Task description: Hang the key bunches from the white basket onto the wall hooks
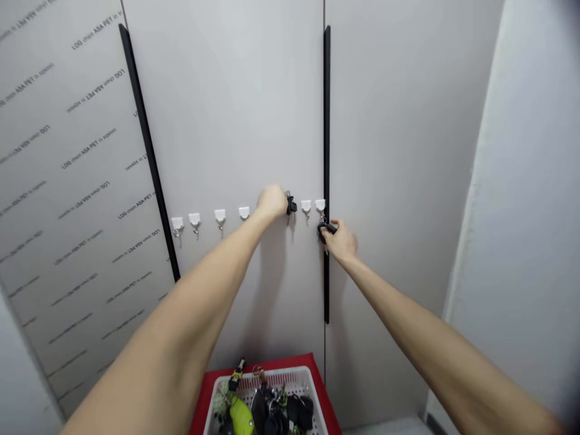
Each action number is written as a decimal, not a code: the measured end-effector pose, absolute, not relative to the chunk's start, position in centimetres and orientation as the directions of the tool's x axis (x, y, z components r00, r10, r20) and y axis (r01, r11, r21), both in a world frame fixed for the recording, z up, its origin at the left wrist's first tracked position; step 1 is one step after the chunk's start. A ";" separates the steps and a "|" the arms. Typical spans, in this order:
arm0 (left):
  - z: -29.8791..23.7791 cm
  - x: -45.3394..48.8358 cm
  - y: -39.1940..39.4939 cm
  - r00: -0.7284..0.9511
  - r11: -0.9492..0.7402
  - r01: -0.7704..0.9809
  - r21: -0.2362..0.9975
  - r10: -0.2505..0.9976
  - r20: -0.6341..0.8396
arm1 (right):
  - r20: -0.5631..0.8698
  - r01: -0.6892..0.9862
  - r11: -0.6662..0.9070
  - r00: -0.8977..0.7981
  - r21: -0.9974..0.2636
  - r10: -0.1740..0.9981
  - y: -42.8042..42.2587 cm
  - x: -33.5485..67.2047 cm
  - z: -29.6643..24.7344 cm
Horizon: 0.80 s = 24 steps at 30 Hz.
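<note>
My left hand [272, 201] is closed high against the pale cabinet door, with its back to me, so most of its fingers are hidden. A small bunch of black keys [291, 206] shows at its right edge and appears to be in its grip. Lower and to the right, my right hand [341, 240] pinches a black key fob [323, 232]. This fob is just under the rightmost white hook [320, 206], beside the black handle strip; whether its ring is on the hook cannot be seen. Another white hook [306, 208] sits between my hands.
More white hooks [220, 217] run in a row to the left. Below, a white plastic basket [309, 379] full of keys and fobs, one bright yellow-green [241, 415], stands on a red surface [319, 386]. Long black handle strips [327, 121] edge the doors; a wall [525, 211] rises at right.
</note>
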<state>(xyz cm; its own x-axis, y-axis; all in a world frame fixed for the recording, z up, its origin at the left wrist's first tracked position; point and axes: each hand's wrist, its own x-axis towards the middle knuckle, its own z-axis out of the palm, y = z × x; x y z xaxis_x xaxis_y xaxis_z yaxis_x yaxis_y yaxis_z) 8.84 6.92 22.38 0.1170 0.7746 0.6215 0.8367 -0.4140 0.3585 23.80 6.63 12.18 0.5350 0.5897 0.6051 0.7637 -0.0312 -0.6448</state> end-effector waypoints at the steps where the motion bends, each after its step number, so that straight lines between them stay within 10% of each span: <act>1: 23.0 8.6 6.5 0.150 -0.386 0.854 0.349 0.824 0.546 | 0.623 0.776 -0.032 0.530 -0.630 0.575 6.5 23.8 12.2; 7: 24.1 7.8 4.8 0.219 -0.261 0.906 0.332 0.963 0.158 | 0.572 0.834 -0.044 0.414 -0.550 0.708 6.4 23.6 12.0; 15: 22.3 9.4 7.2 0.164 -0.416 0.843 0.341 0.802 0.574 | 0.660 0.833 -0.002 0.439 -0.553 0.610 6.6 24.5 15.0; 24: 20.1 7.3 5.5 0.165 -0.535 0.574 0.619 0.817 0.553 | 0.762 0.863 0.292 0.150 -0.412 0.631 5.8 23.2 18.7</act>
